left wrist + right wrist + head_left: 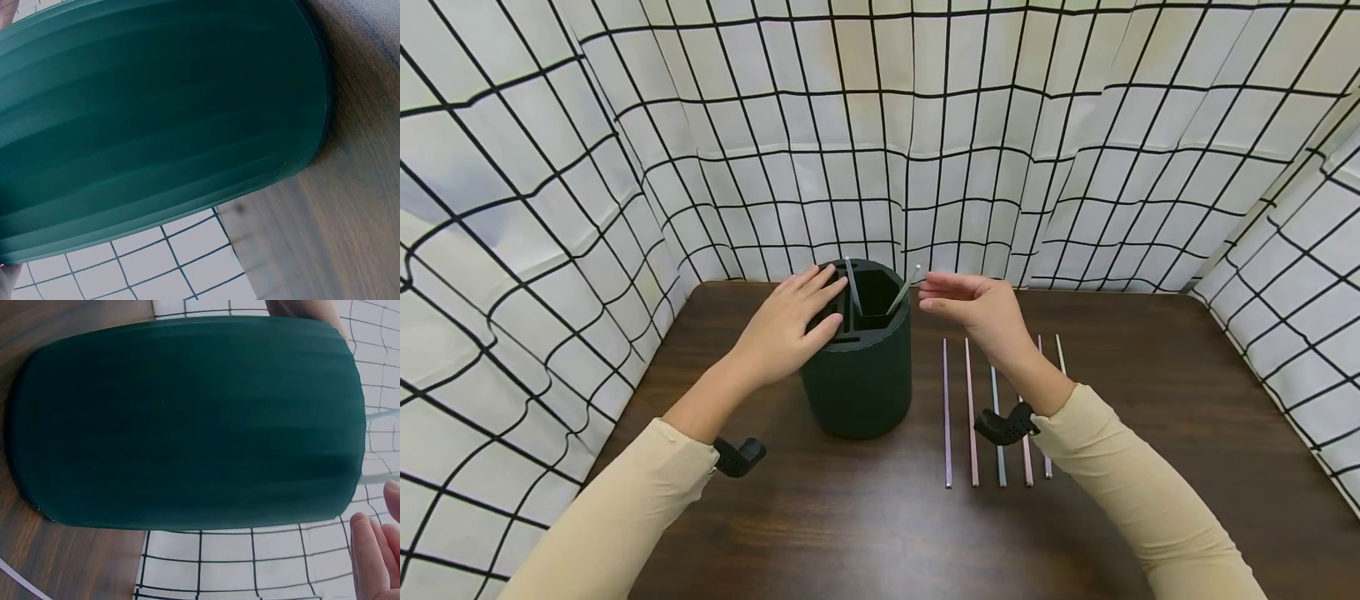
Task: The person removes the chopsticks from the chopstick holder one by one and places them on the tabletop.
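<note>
A dark green ribbed utensil holder (857,392) stands upright on the table, its top divided into slots and a larger opening. Two chopsticks lean in that opening: a bluish one (853,287) and a pale greenish one (904,290) tilted right. My left hand (786,325) rests on the holder's top with fingers spread. Just right of the pale chopstick's upper end, my right hand (973,308) hovers with fingers extended and nothing between them. In the right wrist view, its fingertips (362,540) appear close to the holder's rim. The left wrist view is mostly filled by the holder's side (162,119).
Several chopsticks lie side by side right of the holder, among them a purple one (947,417), a pink one (972,417) and a blue one (1001,458); my right forearm covers part of the row. A white grid-patterned curtain (850,125) surrounds the dark wooden table (820,517).
</note>
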`<state>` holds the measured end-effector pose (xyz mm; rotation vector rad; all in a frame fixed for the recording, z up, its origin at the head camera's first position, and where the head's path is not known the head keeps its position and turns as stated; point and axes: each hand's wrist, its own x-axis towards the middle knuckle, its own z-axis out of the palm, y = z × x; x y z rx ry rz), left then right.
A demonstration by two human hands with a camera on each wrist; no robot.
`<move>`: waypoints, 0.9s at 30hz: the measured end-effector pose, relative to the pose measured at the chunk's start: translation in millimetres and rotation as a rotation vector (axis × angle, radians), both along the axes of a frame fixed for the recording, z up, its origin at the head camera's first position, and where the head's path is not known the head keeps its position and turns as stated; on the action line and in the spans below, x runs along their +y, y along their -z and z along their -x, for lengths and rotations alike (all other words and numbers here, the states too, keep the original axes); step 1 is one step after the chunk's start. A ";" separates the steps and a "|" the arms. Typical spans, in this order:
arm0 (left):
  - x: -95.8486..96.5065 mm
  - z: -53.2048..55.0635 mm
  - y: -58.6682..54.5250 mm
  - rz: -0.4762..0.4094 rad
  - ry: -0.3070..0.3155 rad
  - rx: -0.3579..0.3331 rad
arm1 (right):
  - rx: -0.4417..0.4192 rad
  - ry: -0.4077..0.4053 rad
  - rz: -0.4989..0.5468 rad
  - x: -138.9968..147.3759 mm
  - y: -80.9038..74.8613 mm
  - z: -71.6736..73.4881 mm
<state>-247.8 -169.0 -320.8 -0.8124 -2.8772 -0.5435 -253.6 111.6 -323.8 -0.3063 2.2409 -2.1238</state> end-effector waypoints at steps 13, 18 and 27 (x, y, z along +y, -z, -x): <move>-0.2 0.5 -1.1 0.003 -0.012 0.000 | 0.214 -0.043 -0.112 -22.1 -5.9 2.1; -0.9 0.3 1.1 0.002 -0.010 0.001 | 0.270 -0.023 -0.119 -29.4 -4.9 2.7; -1.3 0.9 2.0 -0.003 -0.004 0.012 | 0.412 0.060 0.039 -18.1 -24.8 0.8</move>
